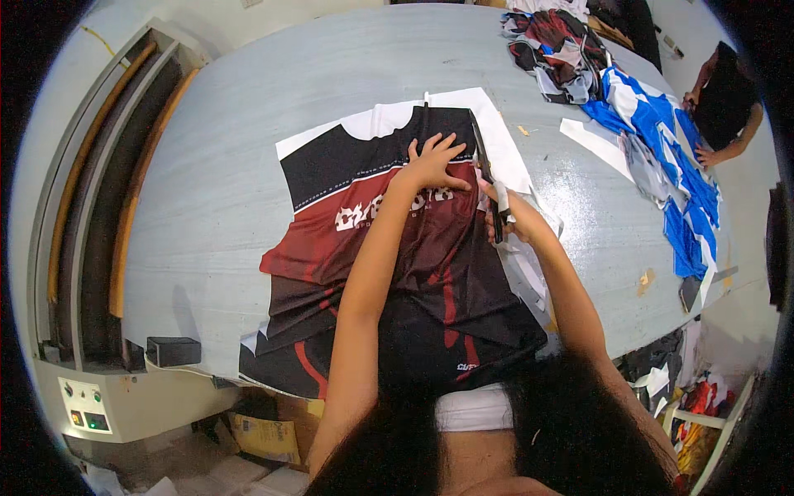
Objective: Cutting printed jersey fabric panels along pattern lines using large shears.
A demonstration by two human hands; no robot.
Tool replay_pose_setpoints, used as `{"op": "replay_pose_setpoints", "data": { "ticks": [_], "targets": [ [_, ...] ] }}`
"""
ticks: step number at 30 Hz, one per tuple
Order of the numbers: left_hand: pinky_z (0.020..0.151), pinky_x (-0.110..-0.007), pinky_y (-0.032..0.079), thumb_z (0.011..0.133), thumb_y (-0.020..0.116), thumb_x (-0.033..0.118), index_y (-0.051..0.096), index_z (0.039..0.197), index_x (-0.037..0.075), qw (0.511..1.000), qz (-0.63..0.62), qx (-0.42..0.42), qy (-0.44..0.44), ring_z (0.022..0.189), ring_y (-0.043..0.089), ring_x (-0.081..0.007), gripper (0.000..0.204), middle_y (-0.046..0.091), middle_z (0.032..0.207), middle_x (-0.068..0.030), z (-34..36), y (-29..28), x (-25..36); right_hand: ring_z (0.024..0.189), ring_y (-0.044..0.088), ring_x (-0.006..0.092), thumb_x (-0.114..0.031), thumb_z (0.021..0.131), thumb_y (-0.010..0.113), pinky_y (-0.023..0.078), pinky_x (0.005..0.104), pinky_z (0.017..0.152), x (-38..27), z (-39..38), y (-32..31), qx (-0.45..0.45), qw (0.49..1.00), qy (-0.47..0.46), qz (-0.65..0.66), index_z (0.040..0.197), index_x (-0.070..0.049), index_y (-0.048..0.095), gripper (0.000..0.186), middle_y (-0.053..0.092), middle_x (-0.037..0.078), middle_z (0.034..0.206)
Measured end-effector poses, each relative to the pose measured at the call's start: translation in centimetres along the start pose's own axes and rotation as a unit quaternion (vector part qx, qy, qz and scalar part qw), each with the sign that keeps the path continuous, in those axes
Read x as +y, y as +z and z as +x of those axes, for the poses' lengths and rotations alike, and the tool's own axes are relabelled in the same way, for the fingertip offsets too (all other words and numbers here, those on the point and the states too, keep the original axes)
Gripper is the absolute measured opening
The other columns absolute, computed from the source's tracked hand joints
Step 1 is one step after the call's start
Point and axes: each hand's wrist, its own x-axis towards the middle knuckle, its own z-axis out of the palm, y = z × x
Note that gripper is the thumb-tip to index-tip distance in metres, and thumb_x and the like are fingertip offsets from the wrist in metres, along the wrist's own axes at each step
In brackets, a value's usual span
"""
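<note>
A black and dark red printed jersey panel (380,273) lies flat on the table in front of me, over white fabric (506,149) that shows along its top and right edges. With fingers spread, my left hand (434,165) presses on the panel's upper right part. My right hand (511,217) grips a pair of scissors (483,153) with dark blades, which lie along the panel's right edge and point away from me. The lower parts of the handles are partly hidden by my fingers. A thin dark stick-like thing (426,103) lies at the panel's top edge.
Blue and white fabric (662,149) and a heap of dark red and grey pieces (558,54) lie along the table's right side. Another person (726,107) stands there, hands near the fabric. A roller machine (107,190) borders the left; a small black box (174,351) sits near it.
</note>
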Motion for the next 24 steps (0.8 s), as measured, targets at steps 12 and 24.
{"op": "replay_pose_setpoints", "data": {
  "ticks": [12, 24],
  "targets": [
    [0.101, -0.059, 0.003, 0.055, 0.069, 0.06, 0.034, 0.133, 0.024, 1.0, -0.005, -0.006, 0.001, 0.133, 0.012, -0.0265, 0.092, 0.02, 0.143, -0.006, -0.25, 0.1, -0.15, 0.038, 0.051, 0.016, -0.055, 0.075, 0.057, 0.043, 0.0282, 0.034, 0.53, 0.43, 0.45, 0.004, 1.0, -0.023, 0.019, 0.083, -0.004, 0.045, 0.053, 0.047, 0.004, 0.054],
    [0.099, -0.061, 0.002, 0.052, 0.067, 0.064, 0.036, 0.132, 0.021, 1.0, -0.023, 0.006, 0.015, 0.133, 0.012, -0.0263, 0.095, 0.02, 0.143, -0.0074, -0.01, 0.66, -0.64, 0.038, 0.05, 0.015, -0.051, 0.076, 0.059, 0.042, 0.028, 0.035, 0.53, 0.32, 0.71, 0.022, 0.999, -0.039, 0.017, 0.082, -0.002, 0.047, 0.051, 0.046, 0.003, 0.054]
  ]
}}
